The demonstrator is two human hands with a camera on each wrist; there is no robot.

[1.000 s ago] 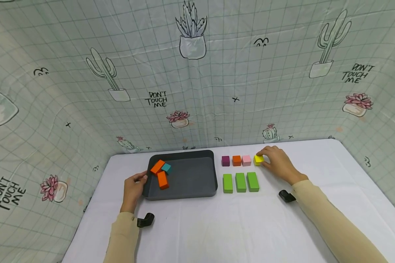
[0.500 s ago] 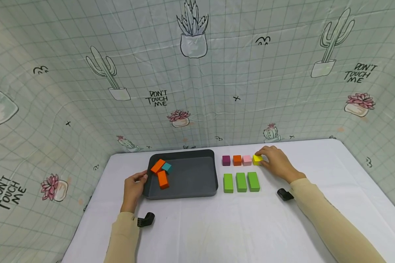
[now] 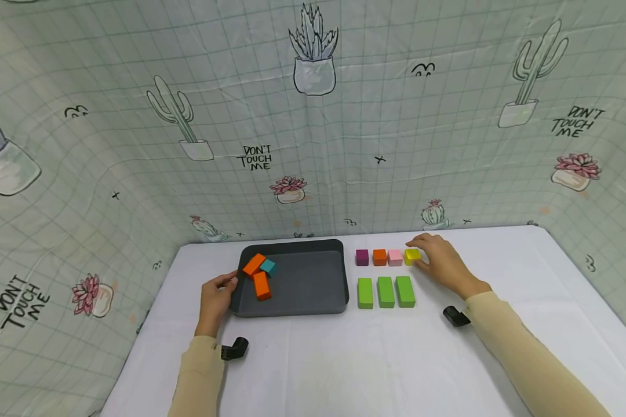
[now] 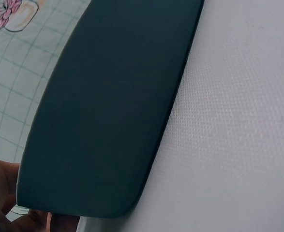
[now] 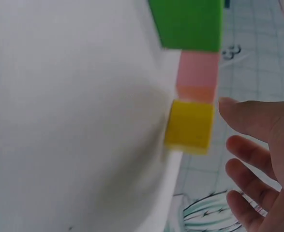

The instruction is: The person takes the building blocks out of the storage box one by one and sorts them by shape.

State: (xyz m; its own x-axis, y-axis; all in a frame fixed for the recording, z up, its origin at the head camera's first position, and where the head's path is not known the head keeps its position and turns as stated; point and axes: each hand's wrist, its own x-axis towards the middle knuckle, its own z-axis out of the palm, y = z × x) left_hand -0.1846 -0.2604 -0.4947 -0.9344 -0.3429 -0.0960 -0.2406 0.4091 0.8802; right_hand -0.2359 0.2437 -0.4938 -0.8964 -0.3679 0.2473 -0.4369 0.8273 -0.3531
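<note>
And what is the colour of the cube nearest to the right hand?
Yellow; the cube shows best in the right wrist view, though slightly blurred.

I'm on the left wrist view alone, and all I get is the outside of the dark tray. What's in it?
Observer: At the left end of the tray lie two orange blocks and a teal cube.

Operator: Is the right hand holding anything?

Observer: No. It is at the yellow cube, but the right wrist view shows its fingers spread, with a gap to the cube.

Operator: What sits between that cube and the tray?

Observer: A row of three: a purple cube, an orange cube and a pink cube.
</note>
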